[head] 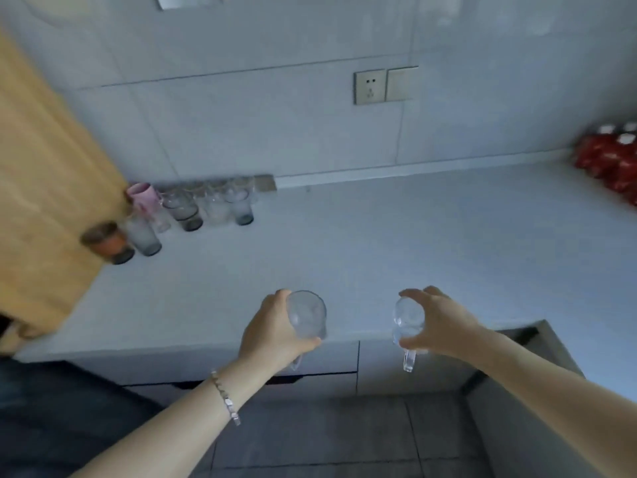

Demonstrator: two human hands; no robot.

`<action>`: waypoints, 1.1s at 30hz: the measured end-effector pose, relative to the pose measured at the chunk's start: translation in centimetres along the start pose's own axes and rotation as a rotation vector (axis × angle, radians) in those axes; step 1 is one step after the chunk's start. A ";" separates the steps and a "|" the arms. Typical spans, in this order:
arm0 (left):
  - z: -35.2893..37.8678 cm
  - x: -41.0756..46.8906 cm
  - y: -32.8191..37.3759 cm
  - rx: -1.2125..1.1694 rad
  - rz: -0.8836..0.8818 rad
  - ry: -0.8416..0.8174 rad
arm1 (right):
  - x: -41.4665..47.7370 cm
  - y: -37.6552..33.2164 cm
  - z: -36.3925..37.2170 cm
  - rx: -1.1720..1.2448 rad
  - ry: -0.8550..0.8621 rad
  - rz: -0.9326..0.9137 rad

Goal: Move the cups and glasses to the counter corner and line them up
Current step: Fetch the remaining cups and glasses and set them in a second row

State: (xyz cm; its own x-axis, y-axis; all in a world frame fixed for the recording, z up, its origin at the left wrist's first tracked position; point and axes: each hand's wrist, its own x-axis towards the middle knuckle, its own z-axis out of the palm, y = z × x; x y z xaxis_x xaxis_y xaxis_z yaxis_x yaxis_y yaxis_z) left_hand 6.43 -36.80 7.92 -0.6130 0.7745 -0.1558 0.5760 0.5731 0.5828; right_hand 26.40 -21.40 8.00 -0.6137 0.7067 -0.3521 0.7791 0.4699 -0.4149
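Cups of clear glass sit one in each of our hands: the left grip [275, 332] is curled round the side of a clear mug [307, 313], thumb on top near its rim and fingers wrapped beneath, while the right grip [439, 326] closes from the right on a second clear mug [407, 321], fingertips arched over its rim and its handle [409, 362] pointing down toward us. Both mugs are held at the near edge of the pale counter [379, 243], the left one over the edge itself and the right one just in front of it; we cannot tell whether either touches the surface. A silver bracelet [225, 396] circles our left wrist. Below the hands run grey drawer fronts [324, 357] and a dark tiled floor [310, 439]. Well apart from the mugs, in the far left corner of the counter, the other vessels stand gathered against a wooden panel [44, 167]: a pink cup [141, 196] at the back, a row of clear and smoky glasses [213, 203] running right along the wall, a grey tinted glass [144, 236] nearer us and a brown cup [108, 241] just left of it, beside the panel. On the tiled wall above are a socket [369, 86] and a switch [400, 83] side by side. At the far right edge sit red packages [610, 163], too blurred to read.
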 end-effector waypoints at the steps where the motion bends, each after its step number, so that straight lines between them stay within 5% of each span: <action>1: -1.3 0.8 -1.5 0.008 -0.022 0.030 | 1.5 -1.9 0.2 -0.015 -0.002 -0.030; 14: -13.7 16.8 -17.8 -0.054 -0.291 0.219 | 22.3 -21.1 4.0 -0.076 -0.131 -0.273; 21: -17.8 25.6 -23.7 -0.003 -0.335 0.172 | 31.3 -29.3 5.6 -0.083 -0.198 -0.341; 33: -18.2 37.4 -30.0 -0.007 -0.221 0.004 | 37.3 -36.1 11.3 0.049 -0.149 -0.104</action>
State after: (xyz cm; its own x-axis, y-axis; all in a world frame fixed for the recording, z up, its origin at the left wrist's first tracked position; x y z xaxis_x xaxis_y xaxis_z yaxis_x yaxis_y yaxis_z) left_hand -43.66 -29.92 -0.90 -0.7262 0.6291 -0.2774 0.4237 0.7272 0.5400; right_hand -26.07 -17.96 0.35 -0.7056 0.5677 -0.4241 0.7056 0.5075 -0.4946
